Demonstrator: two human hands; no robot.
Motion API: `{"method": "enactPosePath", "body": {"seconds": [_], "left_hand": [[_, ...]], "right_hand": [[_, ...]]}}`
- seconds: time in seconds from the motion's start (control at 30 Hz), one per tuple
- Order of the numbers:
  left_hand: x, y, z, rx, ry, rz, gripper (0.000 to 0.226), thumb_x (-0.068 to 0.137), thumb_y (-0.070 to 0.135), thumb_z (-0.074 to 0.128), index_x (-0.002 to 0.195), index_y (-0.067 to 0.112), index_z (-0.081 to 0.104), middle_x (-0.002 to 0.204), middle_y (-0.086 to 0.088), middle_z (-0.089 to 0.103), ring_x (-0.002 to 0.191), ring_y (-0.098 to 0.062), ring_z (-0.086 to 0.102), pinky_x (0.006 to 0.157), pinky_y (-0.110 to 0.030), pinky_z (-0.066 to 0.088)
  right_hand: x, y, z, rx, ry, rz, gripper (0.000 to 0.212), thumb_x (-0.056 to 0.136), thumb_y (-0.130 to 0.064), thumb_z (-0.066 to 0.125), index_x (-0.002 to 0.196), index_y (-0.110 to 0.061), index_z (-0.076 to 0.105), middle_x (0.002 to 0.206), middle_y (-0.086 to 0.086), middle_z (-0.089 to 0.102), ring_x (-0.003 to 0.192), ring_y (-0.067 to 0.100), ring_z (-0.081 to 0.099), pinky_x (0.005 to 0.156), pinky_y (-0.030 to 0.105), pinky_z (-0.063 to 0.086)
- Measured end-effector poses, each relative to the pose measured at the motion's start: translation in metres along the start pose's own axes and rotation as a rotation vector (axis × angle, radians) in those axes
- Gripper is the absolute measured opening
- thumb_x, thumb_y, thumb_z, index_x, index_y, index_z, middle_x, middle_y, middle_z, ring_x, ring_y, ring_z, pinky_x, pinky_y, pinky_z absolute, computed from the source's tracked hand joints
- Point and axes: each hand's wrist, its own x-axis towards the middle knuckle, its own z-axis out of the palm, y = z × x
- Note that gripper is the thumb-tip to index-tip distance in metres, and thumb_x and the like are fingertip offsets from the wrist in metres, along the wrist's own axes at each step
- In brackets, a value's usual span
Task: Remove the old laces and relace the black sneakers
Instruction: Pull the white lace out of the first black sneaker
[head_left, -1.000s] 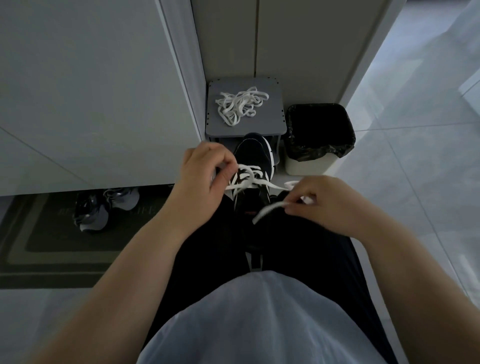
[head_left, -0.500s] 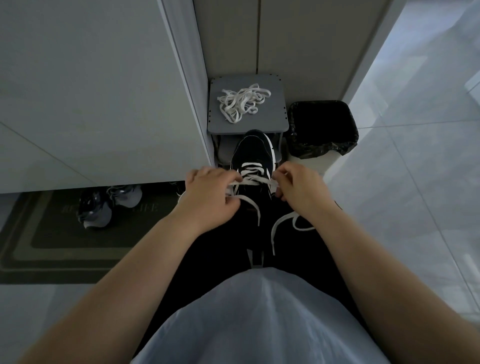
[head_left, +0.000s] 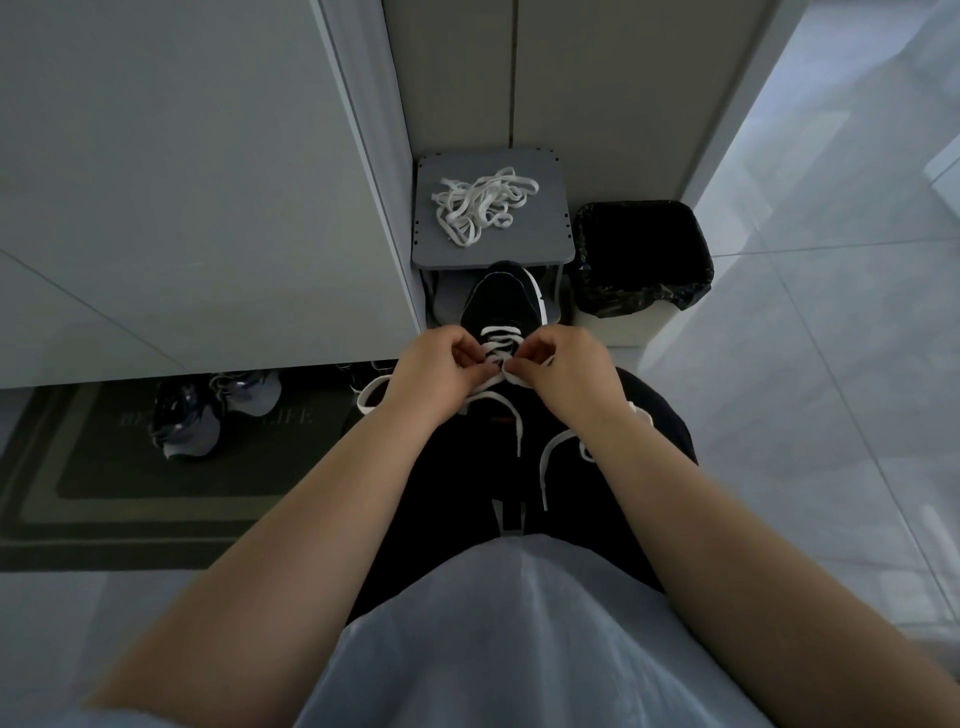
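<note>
Black sneaker (head_left: 498, 299) (white-edged) carries a white lace (head_left: 500, 333); the stool (head_left: 548, 236) is grey.

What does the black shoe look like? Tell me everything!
The black sneaker has a white sole edge and a flat white lace crossing its front. It sits at the person's lap, toe pointing away toward the gray stool. The left hand and right hand pinch the lace; loose ends hang down.

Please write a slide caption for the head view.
Left hand and right hand pinch the white lace on the black sneaker.
</note>
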Motion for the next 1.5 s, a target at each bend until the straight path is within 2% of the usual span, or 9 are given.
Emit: {"method": "enactPosePath", "body": {"seconds": [0.17,0.37,0.6,0.77,0.93,1.1,1.27,1.37,1.5], "left_hand": [[0.002,0.01,0.004,0.08,-0.009,0.05,0.011,0.085,0.022,0.065,0.086,0.011,0.062,0.079,0.006,0.057,0.072,-0.01,0.054,0.062,-0.021,0.039],[-0.011,0.02,-0.008,0.14,-0.02,0.228,0.005,0.091,0.018,0.055,0.089,0.014,0.053,0.081,0.002,0.057,0.074,-0.013,0.053,0.062,-0.023,0.04],[0.002,0.024,-0.057,0.574,-0.195,0.14,0.023,0.083,0.027,0.061,0.095,0.019,0.043,0.077,0.003,0.051,0.075,-0.019,0.05,0.062,-0.03,0.035],[0.01,0.002,-0.058,0.525,-0.093,0.179,0.029,0.078,0.002,0.056,0.087,0.028,0.045,0.097,-0.003,0.05,0.094,-0.024,0.05,0.078,-0.03,0.037],[0.0,0.008,-0.04,0.055,-0.146,0.275,0.046,0.078,-0.018,0.034,0.069,0.021,0.056,0.113,0.003,0.045,0.099,-0.005,0.05,0.075,-0.004,0.043],[0.004,0.003,-0.033,0.286,-0.073,0.29,0.021,0.09,0.01,0.05,0.084,0.016,0.069,0.106,0.008,0.038,0.109,-0.01,0.038,0.081,-0.017,0.033],[0.01,0.0,-0.043,0.447,-0.035,0.345,0.018,0.08,0.03,0.069,0.084,0.012,0.072,0.116,0.0,0.039,0.11,-0.015,0.029,0.093,-0.023,0.029],[0.015,0.002,-0.065,0.316,0.087,0.259,0.017,0.087,0.022,0.062,0.089,0.006,0.067,0.126,-0.007,0.041,0.12,-0.022,0.028,0.097,-0.021,0.018],[0.014,0.003,-0.069,0.289,0.163,0.22,0.014,0.091,0.018,0.055,0.099,0.008,0.06,0.135,-0.009,0.036,0.131,-0.026,0.023,0.102,-0.026,0.015]], "right_hand": [[0.003,-0.008,0.002,-0.099,-0.011,-0.045,0.015,0.091,-0.026,0.056,0.095,-0.014,0.064,0.099,0.004,0.063,0.098,0.02,0.055,0.071,0.029,0.04],[0.003,-0.019,-0.014,-0.047,-0.162,-0.135,0.011,0.095,-0.027,0.051,0.09,-0.018,0.052,0.08,-0.002,0.059,0.075,0.016,0.055,0.062,0.027,0.039],[0.012,-0.009,-0.066,0.199,-0.372,0.001,0.023,0.078,-0.027,0.074,0.092,-0.022,0.056,0.073,-0.009,0.056,0.069,0.007,0.052,0.065,0.022,0.04],[0.0,0.008,-0.064,0.142,-0.247,-0.128,0.01,0.08,-0.016,0.072,0.088,-0.019,0.066,0.071,-0.011,0.057,0.056,-0.005,0.045,0.062,0.013,0.039],[0.0,0.017,-0.036,-0.143,-0.119,-0.198,0.023,0.085,-0.028,0.066,0.108,-0.025,0.069,0.125,0.003,0.046,0.113,0.016,0.046,0.098,0.025,0.037],[-0.004,0.012,-0.023,-0.237,-0.03,-0.187,0.02,0.085,-0.03,0.066,0.101,-0.02,0.072,0.13,0.002,0.044,0.12,0.026,0.04,0.093,0.021,0.026],[-0.004,0.01,-0.053,0.227,0.427,-0.005,0.007,0.087,-0.017,0.063,0.08,-0.019,0.065,0.109,-0.002,0.044,0.092,0.013,0.053,0.073,-0.003,0.031],[-0.011,0.013,-0.067,0.193,0.501,-0.127,0.005,0.086,-0.012,0.062,0.089,-0.016,0.063,0.11,-0.001,0.046,0.095,0.015,0.054,0.082,0.003,0.036],[-0.014,0.007,-0.046,-0.048,0.256,-0.425,0.03,0.081,-0.017,0.058,0.112,-0.019,0.062,0.114,-0.001,0.059,0.108,0.02,0.051,0.095,0.029,0.035]]}}
